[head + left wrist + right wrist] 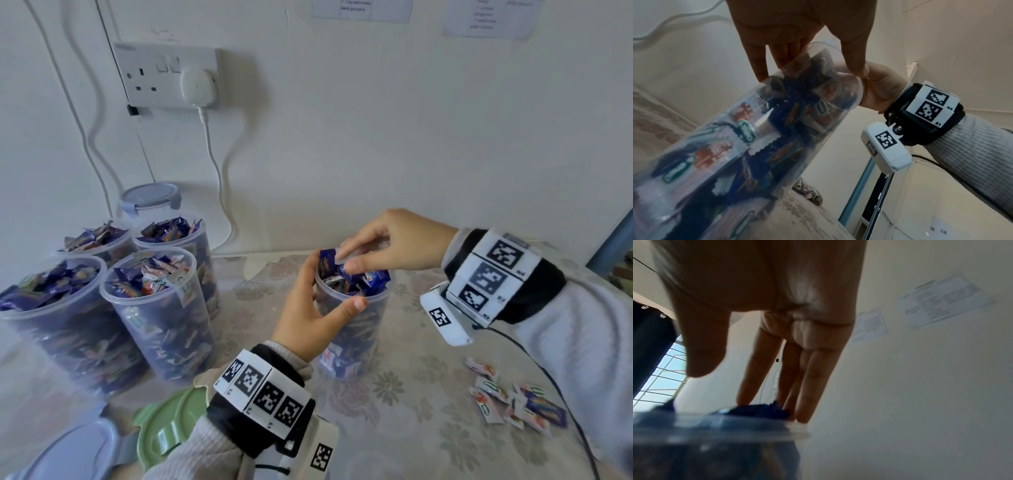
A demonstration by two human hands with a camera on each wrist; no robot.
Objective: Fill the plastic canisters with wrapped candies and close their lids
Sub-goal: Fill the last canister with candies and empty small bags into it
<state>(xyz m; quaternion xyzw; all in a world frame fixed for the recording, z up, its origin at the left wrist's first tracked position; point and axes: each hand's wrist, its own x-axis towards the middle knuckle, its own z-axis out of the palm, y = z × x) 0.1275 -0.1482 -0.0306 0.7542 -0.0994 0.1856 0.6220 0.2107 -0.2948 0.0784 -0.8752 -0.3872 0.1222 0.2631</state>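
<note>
Canister (pixel 356 329): clear plastic, upright on the table (pixel 428 394), centre, lid off, filled to the rim with wrapped candies (pixel 352 279).

Left hand (pixel 308 308): curled round the canister just below the rim, thumb on the near wall, fingers on the far side; it grips the canister.

Right hand (pixel 394 243): above the canister mouth, fingers extended downward, tips touching the top candies. The right wrist view shows straight fingers (pixel 812 386) on a blue wrapper at the rim, thumb apart. Whether a candy is pinched cannot be told.

Four filled canisters (pixel 161 308): grouped at left, lids off, touching or just beside one another, heaped with candies.

Lidded canister (pixel 150 198): behind the group, against the wall, grey-blue lid on.

Loose lids: green lid (pixel 168 428) and grey-blue lid (pixel 78 455), flat on the table, near left edge.

Loose candies (pixel 507 401): small scatter on the table, right of the canister, well apart from it.

Socket (pixel 168 73): on the wall, white plug and cable.
</note>
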